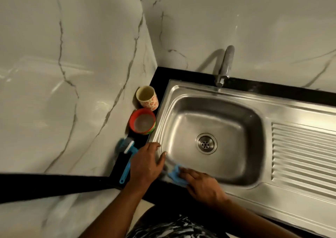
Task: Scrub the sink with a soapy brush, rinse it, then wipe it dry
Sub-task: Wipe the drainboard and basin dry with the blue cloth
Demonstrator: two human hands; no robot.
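Observation:
A stainless steel sink (254, 114) with a round drain (206, 143) fills the middle of the view. My right hand (201, 185) presses a blue cloth (176, 175) flat against the sink's near left rim. My left hand (148, 162) rests with straight fingers on the sink's left rim, just beside the cloth. A blue brush (127, 157) with white bristles lies on the black counter left of my left hand, handle toward me. No water runs from the tap (224, 66).
A floral cup (147, 98) and a red-rimmed bowl (142, 121) stand on the black counter (160, 74) left of the sink. A ribbed drainboard (301, 156) extends to the right. Marble walls close the left and back sides.

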